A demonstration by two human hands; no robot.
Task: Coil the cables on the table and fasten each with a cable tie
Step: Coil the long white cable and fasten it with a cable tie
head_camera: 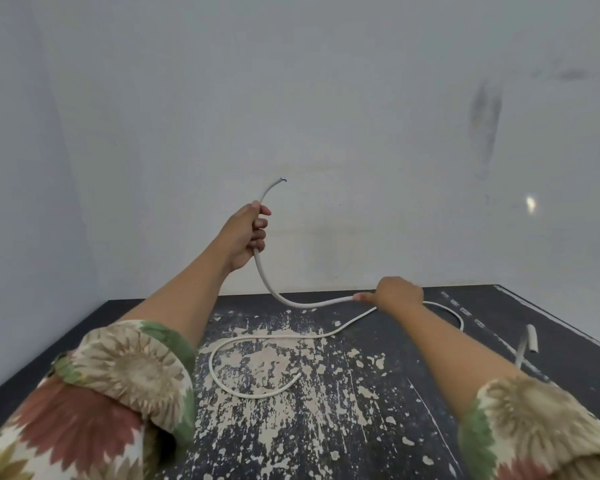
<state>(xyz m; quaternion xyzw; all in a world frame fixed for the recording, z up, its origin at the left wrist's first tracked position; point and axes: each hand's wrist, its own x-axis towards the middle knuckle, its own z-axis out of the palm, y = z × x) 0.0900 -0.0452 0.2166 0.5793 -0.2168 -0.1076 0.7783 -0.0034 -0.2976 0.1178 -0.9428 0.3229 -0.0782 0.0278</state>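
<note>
A long white cable runs between both hands. My left hand is raised above the table's far edge, fisted around the cable near its end; the tip sticks up with a bit of blue wire showing. The cable sags down and across to my right hand, which pinches it low over the back of the table. Behind that hand the cable loops right, then trails back left across the tabletop and curls into an open loop near the middle, its free end lying loose.
The table is black with worn, peeling pale patches. A short white piece, perhaps a cable tie or tube, lies near the right edge. Grey walls stand close behind and to the left.
</note>
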